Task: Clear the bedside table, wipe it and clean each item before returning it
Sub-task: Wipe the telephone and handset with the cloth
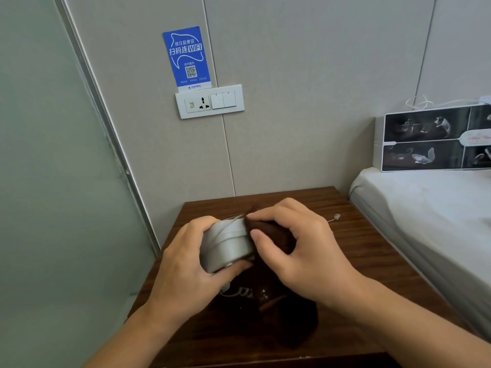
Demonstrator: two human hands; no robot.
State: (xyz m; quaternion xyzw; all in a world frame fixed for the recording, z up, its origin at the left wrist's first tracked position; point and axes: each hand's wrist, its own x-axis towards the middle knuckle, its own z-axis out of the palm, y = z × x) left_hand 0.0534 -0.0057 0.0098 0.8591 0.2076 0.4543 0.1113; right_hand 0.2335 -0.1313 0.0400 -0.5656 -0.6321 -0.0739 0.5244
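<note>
Dark brown wood grain covers the bedside table (358,251), seen from the head camera looking down over both forearms. Above its middle, the left hand (186,264) grips a small silver-grey round device (228,244), fingers curled under it and thumb over its top edge, with a thin white cord (225,225) wound across its top. The right hand (297,248) pinches a dark brown cloth (268,235) between thumb and curled fingers and presses it against the device's right side. More of the cloth hangs down from the hand and lies bunched on the tabletop near the front edge. A coil of the white cord lies on the wood just below the device, and a small clear plug end (337,216) rests on the table behind the right hand. On the grey wall panel behind are a white socket-and-switch plate (210,101) and, touching its top, a blue WIFI sign (186,58) with a QR code. At right, a white mattress (425,208) stands just beside the table, with a black-and-white printed box (425,140) on it against the wall.
</note>
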